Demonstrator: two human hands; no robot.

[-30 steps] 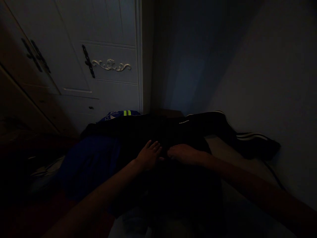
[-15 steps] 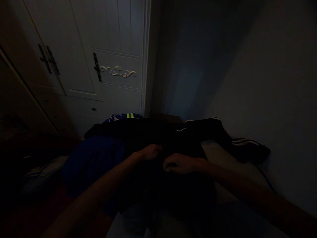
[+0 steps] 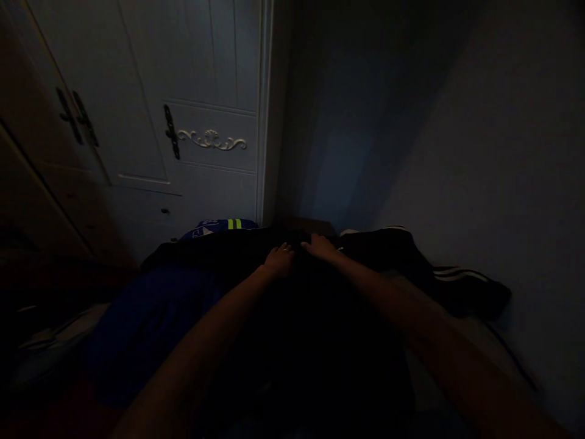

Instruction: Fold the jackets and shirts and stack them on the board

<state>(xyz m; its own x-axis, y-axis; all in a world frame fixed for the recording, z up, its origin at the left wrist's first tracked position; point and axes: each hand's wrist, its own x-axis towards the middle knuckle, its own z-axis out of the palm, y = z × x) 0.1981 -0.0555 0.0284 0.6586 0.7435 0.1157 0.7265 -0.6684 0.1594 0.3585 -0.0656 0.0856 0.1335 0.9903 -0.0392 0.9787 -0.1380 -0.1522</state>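
Observation:
A black jacket (image 3: pixel 320 317) with white stripes on its sleeve lies spread in front of me, its details mostly lost in the dark. My left hand (image 3: pixel 280 261) rests on its upper part, with fingers stretched forward and a ring on one. Just to the right, my right hand (image 3: pixel 321 248) touches the jacket near the collar. Its thumb and fingers look apart, though the fingertips are hard to make out. The striped sleeve (image 3: pixel 457 283) reaches out to the right.
A blue garment (image 3: pixel 155 311) lies left of the jacket. Behind it is a blue item with yellow-green bands (image 3: pixel 233 224). A white wardrobe (image 3: pixel 210 189) with dark handles stands at the back left. A pale wall (image 3: pixel 503 171) rises on the right, and a brownish box-like object (image 3: pixel 311 225) sits in the corner.
Both hands have moved forward, from the jacket's middle up to its collar area. Their fingers were curled before and now look more stretched out. The view has shifted slightly.

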